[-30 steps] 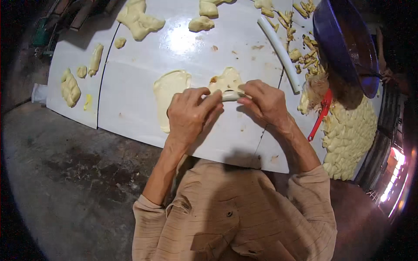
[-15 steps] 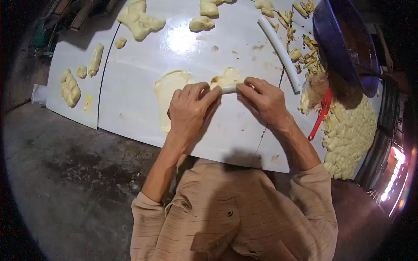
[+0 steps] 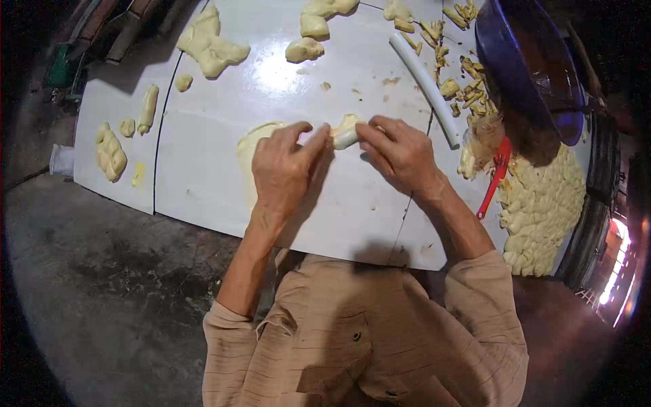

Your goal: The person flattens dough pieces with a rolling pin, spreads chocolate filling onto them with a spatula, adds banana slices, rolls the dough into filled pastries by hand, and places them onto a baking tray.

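My left hand (image 3: 285,166) and my right hand (image 3: 399,150) both grip a short white tube (image 3: 344,139) between them, low over a white board (image 3: 203,169). Pale yellow dough (image 3: 348,123) sits on the tube just behind my fingers. A flat sheet of the same dough (image 3: 247,146) lies on the board under my left hand, mostly hidden by it.
A long white pipe (image 3: 426,80) lies at the back right. A tilted blue basin (image 3: 522,74) and a red-handled tool (image 3: 494,178) are at the right, by a heap of shaped dough pieces (image 3: 542,203). Dough lumps (image 3: 210,47) dot the board's far and left parts.
My hands have shifted slightly along the tube, fingers working on it, staying in the same spot over the board.
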### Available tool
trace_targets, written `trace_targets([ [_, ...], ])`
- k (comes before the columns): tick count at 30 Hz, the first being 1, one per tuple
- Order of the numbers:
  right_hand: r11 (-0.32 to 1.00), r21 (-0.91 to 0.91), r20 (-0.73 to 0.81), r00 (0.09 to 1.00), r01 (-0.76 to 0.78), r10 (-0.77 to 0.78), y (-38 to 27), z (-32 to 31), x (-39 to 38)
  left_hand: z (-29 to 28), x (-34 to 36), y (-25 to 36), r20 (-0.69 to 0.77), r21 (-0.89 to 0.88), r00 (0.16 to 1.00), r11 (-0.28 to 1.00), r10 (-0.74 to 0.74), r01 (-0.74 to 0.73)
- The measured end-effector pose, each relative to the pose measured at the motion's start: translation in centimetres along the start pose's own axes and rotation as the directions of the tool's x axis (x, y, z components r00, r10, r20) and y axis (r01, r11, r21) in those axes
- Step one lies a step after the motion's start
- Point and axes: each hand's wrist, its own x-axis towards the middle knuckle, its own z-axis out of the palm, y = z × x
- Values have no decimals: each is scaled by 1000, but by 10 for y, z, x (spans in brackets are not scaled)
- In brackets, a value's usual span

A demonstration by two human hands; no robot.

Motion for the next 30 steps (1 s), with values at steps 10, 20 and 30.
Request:
trace_targets([
  [10,999,38,25,1000,-15,14,-2,-3,10,8,15,2,-29,-22,998,999,-47,47],
  [20,989,60,12,990,-138,138,6,8,20,10,20,-9,63,-43,994,995,-88,91],
  [30,966,186,84,983,-177,164,20,-1,29,15,43,-10,146,-122,988,990,-53,71],
])
